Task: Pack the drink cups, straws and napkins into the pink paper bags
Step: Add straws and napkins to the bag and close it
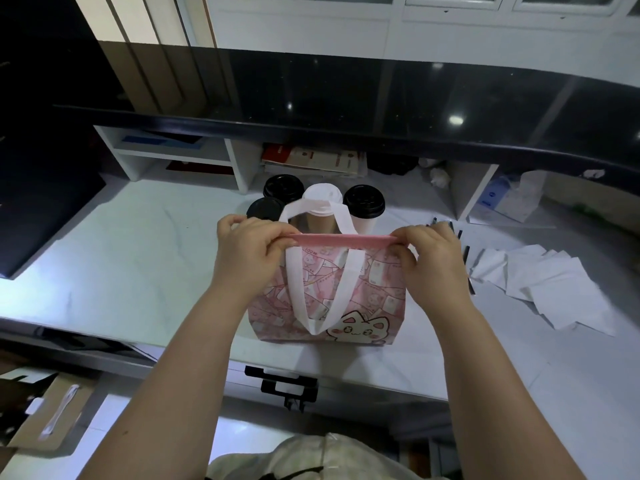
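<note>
— What did you have at centre frame?

— One pink paper bag [367, 299], standing upright on the white marble-look counter [138, 258]. I saw glossy paper printed with banknote shapes and a cartoon cat face at its lower right. It had two flat white handles [341, 289]: one loop hung down the near face, the other arched up behind the top edge.

— And your hands?

— Both were closed on the bag's top rim. My left hand [247, 252] pinched the left end of the pink fold, fingers curled over it; my right hand [427, 258] pinched the right end the same way. The rim ran straight and taut between them.

— Cups?

— I counted four behind the bag, above centre, clustered together. Three had round black plastic lids: one at the back [283, 187], one lower left [266, 209], one on the right [363, 200]. The fourth, a white-lidded cup [322, 197], stood in the middle, its body tan; the rear handle crossed in front of it. I could not tell whether it touched the bag.

— Anything to the right?

— A loose overlapping heap of white napkins [554, 289], square and soft-looking, too overlapped to count. Just left of them lay thin dark-wrapped straws [465, 254], several, mostly hidden by my right hand.

— The background?

— A shiny black raised ledge [346, 98] ran across the upper frame, with white shelf dividers [239, 164] under it.
</note>
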A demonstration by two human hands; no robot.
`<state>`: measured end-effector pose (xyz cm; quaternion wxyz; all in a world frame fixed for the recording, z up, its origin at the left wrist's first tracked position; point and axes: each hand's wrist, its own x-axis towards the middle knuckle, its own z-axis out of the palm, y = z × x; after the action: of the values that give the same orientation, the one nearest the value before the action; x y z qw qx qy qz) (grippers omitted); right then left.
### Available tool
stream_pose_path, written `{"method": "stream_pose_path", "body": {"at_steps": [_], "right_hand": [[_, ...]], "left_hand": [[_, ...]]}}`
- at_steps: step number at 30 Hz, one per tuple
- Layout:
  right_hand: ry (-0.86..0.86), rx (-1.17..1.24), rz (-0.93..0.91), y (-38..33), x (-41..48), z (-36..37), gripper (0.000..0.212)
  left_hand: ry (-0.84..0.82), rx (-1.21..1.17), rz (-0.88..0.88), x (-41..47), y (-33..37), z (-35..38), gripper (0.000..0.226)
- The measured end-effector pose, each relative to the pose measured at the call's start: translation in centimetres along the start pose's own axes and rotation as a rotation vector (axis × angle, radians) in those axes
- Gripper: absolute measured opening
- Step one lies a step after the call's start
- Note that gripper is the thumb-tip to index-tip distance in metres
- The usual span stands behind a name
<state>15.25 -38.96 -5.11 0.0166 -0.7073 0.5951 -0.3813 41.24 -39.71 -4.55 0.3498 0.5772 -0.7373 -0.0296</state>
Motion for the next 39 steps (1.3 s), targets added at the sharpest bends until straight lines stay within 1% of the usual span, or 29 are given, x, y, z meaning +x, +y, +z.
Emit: {"method": "stream_pose_path", "body": {"at_steps": [1, 2, 3, 4, 6, 7, 9, 11, 13, 16, 19, 21, 23, 25, 27, 29, 30, 33, 35, 37, 38, 39], "right_hand": [[0.005, -0.041, -0.023, 0.1, 0.0, 0.1, 0.025], [-0.003, -0.082, -0.035, 0.0, 0.1, 0.2, 0.034], [-0.004, -0.115, -0.055, -0.4, 0.1, 0.4, 0.041], [0.010, -0.133, -0.087, -1.0, 0.3, 0.7, 0.043], [0.047, -0.118, -0.193, -3.0, 0.5, 1.7, 0.038], [0.060, -0.109, -0.266, -4.0, 0.6, 2.4, 0.033], [0.061, -0.111, -0.402, -5.5, 0.7, 4.0, 0.029], [0.035, -0.114, -0.448, -6.3, 0.8, 5.3, 0.032], [0.031, -0.092, -0.453, -6.8, 1.1, 6.1, 0.033], [0.043, -0.054, -0.523, -7.7, 1.4, 6.9, 0.036], [0.022, 0.011, -0.542, -8.6, 1.6, 7.6, 0.040], [-0.049, 0.006, -0.534, -8.8, 1.9, 7.5, 0.044], [-0.188, 0.007, -0.530, -8.5, 2.3, 6.7, 0.050], [-0.335, 0.120, -0.461, -8.0, 2.4, 5.4, 0.050], [-0.371, 0.279, -0.392, -7.9, 2.6, 4.5, 0.045], [-0.310, 0.301, -0.409, -8.6, 2.6, 4.8, 0.032], [-0.259, 0.242, -0.432, -9.1, 2.3, 5.4, 0.026], [-0.123, 0.077, -0.483, -10.6, 1.2, 7.4, 0.029], [-0.031, 0.068, -0.487, -11.1, 0.5, 8.2, 0.025], [0.051, 0.111, -0.473, -11.2, 0.2, 8.3, 0.013], [0.072, 0.127, -0.475, -11.2, 0.2, 8.3, 0.010], [0.078, 0.136, -0.480, -11.2, 0.2, 8.2, 0.012]], "left_hand": [[-0.008, -0.024, 0.007, 0.0, -0.1, -0.3, 0.012], [-0.009, -0.069, 0.003, 0.0, -0.3, -0.7, 0.019], [-0.005, -0.142, -0.030, -0.1, -0.3, -1.2, 0.028], [0.000, -0.233, -0.097, -0.2, -0.5, -1.7, 0.036], [0.005, -0.380, -0.279, -0.7, -1.0, -2.7, 0.051], [-0.011, -0.431, -0.366, -1.0, -1.5, -3.1, 0.053], [-0.070, -0.517, -0.492, -1.6, -2.3, -3.4, 0.051], [-0.083, -0.591, -0.556, -2.1, -2.7, -3.3, 0.047], [-0.022, -0.664, -0.594, -2.3, -2.8, -3.0, 0.043], [0.078, -0.791, -0.624, -2.3, -2.2, -2.7, 0.042], [0.118, -0.906, -0.633, -2.2, -1.4, -2.7, 0.044], [0.156, -0.901, -0.640, -2.4, -1.3, -2.6, 0.046], [0.212, -0.849, -0.667, -2.7, -1.4, -2.5, 0.044], [0.218, -0.837, -0.693, -3.0, -1.4, -2.4, 0.036], [0.192, -0.875, -0.697, -3.2, -1.1, -2.3, 0.031], [0.194, -0.968, -0.683, -3.2, -0.6, -2.3, 0.033], [0.200, -1.019, -0.672, -3.2, -0.4, -2.3, 0.034], [0.195, -1.094, -0.629, -3.4, 0.0, -2.4, 0.033], [0.174, -1.108, -0.601, -3.5, -0.2, -2.4, 0.033], [0.147, -1.074, -0.578, -3.7, -0.6, -2.5, 0.033], [0.134, -1.051, -0.569, -3.8, -0.8, -2.6, 0.032], [0.125, -1.035, -0.562, -3.9, -1.0, -2.6, 0.031]]}}
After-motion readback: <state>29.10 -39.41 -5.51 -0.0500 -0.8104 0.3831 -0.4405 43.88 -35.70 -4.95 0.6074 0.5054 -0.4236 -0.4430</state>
